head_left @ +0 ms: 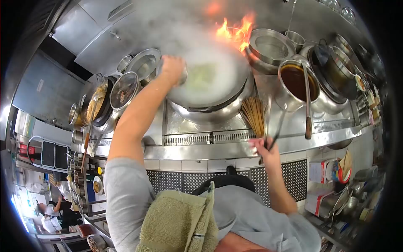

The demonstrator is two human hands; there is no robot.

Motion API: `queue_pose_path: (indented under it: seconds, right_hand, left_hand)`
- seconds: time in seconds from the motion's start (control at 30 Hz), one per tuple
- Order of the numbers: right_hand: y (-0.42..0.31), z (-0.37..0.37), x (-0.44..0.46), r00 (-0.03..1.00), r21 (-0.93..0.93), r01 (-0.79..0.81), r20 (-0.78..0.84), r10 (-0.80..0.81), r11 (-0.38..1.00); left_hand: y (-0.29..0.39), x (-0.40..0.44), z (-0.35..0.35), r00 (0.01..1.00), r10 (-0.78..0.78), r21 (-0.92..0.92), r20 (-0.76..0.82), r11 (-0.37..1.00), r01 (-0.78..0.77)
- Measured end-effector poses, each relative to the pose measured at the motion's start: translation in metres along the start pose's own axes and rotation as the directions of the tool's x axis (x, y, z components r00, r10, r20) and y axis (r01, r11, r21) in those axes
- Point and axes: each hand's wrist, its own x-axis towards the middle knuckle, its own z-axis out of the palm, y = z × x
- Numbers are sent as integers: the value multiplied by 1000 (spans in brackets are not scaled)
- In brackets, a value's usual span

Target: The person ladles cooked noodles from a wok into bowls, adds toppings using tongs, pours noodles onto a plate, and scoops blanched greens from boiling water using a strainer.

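A large wok (pixel 210 110) sits on the range, with green food (pixel 202 75) inside, blurred by thick steam. Over the wok's left edge, my left hand (pixel 173 69) is closed round a metal container (pixel 183 74), partly hidden by the hand and steam. My right hand (pixel 266 150) is at the range's front edge, closed on the dark handle of a metal utensil (pixel 280 124); its far end is hard to make out. A bamboo brush (pixel 253 114) lies between the wok and that utensil. Flames (pixel 237 33) rise behind the wok's right rim.
A pot of dark brown liquid (pixel 294 80) with a ladle (pixel 308 101) stands at right. Behind it is a round pan (pixel 268 47). At left are a strainer (pixel 124 90) and a pan of noodles (pixel 97 103). Another person (pixel 52 216) is far off at lower left.
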Motion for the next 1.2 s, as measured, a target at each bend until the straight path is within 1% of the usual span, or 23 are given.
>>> queue_pose_path:
  seconds: [0.03, 0.07, 0.13, 0.17, 0.27, 0.37, 0.43, 0.47, 0.53, 0.57, 0.6, 0.63, 0.67, 0.7, 0.8, 0.87, 0.9, 0.97, 1.03, 1.07, 1.1, 1.17, 1.2]
  right_hand:
    - [6, -9, -11, 1000, -18, 6, -16, -6, 1000]
    - [15, -17, -21, 999, -4, -34, -31, 34, 999]
    - [26, -21, -35, 993, 22, -108, -45, 109, 994]
    - [24, -19, -35, 993, 20, -113, -44, 113, 993]
    - [23, -2, -31, 969, -48, -240, 51, 243, 970]
    - [20, 21, -8, 957, -179, -178, 196, 212, 968]
    - [19, 39, 6, 936, -178, -162, 284, 208, 971]
    - [17, 50, 11, 926, -158, -132, 332, 179, 979]
    - [11, 71, 18, 888, -157, -78, 439, 140, 984]
    - [12, 81, 17, 852, -174, -80, 499, 157, 982]
    - [14, 90, 18, 829, -179, -58, 539, 148, 982]
    - [19, 99, 20, 795, -191, -42, 588, 148, 981]
    - [30, 109, 20, 756, -225, -84, 620, 209, 971]
    - [31, 122, 13, 710, -228, -111, 663, 238, 967]
    - [57, 159, -2, 521, -359, -73, 782, 342, 931]
    - [67, 187, -24, 400, -451, 6, 819, 411, 892]
    - [81, 198, -27, 285, -438, 57, 868, 406, 897]
    - [97, 223, -54, 127, -399, 67, 912, 389, 914]
    - [102, 253, -99, 81, -389, 74, 920, 383, 918]
    - [105, 269, -119, 24, -382, 115, 924, 382, 917]
    - [111, 279, -140, -16, -380, 145, 922, 386, 914]
    - [118, 296, -178, -48, -479, 168, 869, 492, 862]
    - [115, 301, -196, -110, -527, 214, 823, 557, 822]
  left_hand:
    - [5, 17, 3, 999, 29, 308, 21, 951, -34]
    - [2, 34, 9, 999, 22, 304, 26, 952, -29]
    - [-4, 62, 20, 966, -21, 485, -259, 862, 149]
    - [-6, 55, 6, 967, -22, 484, -255, 863, 147]
    - [-31, 29, -40, 882, -103, 507, -459, 785, 356]
    - [-60, -10, -58, 822, -87, 441, -563, 810, 387]
    - [-69, -48, -56, 800, -346, -18, -489, 922, 388]
    - [-68, -69, -45, 796, -370, -20, -479, 911, 411]
    - [-63, -125, 3, 471, -630, -533, -617, 775, 340]
    - [-55, -156, 35, 340, -698, -644, -630, 715, 274]
    - [-41, -197, 48, 287, -788, -788, -544, 597, 148]
    - [-19, -237, 70, 175, -878, -871, -445, 470, 140]
    - [2, -280, 89, 147, -947, -941, -286, 306, 145]
    - [29, -324, 99, 37, -968, -966, -248, 250, 67]
    - [119, -466, 121, -224, -971, -964, -88, 26, 266]
    - [190, -562, 117, -382, -924, -909, 29, -183, 375]
    - [231, -609, 109, -494, -869, -869, 25, -264, 419]
    - [310, -694, 88, -590, -807, -722, -30, -391, 571]
    - [378, -752, 56, -817, -573, -706, 62, -605, 370]
    - [406, -774, 47, -882, -471, -651, -26, -662, 372]
    - [437, -794, 41, -917, -382, -592, -113, -716, 371]
    - [493, -821, 42, -965, -233, -395, -124, -880, 263]
    - [501, -817, 32, -975, -193, -477, -107, -851, 221]
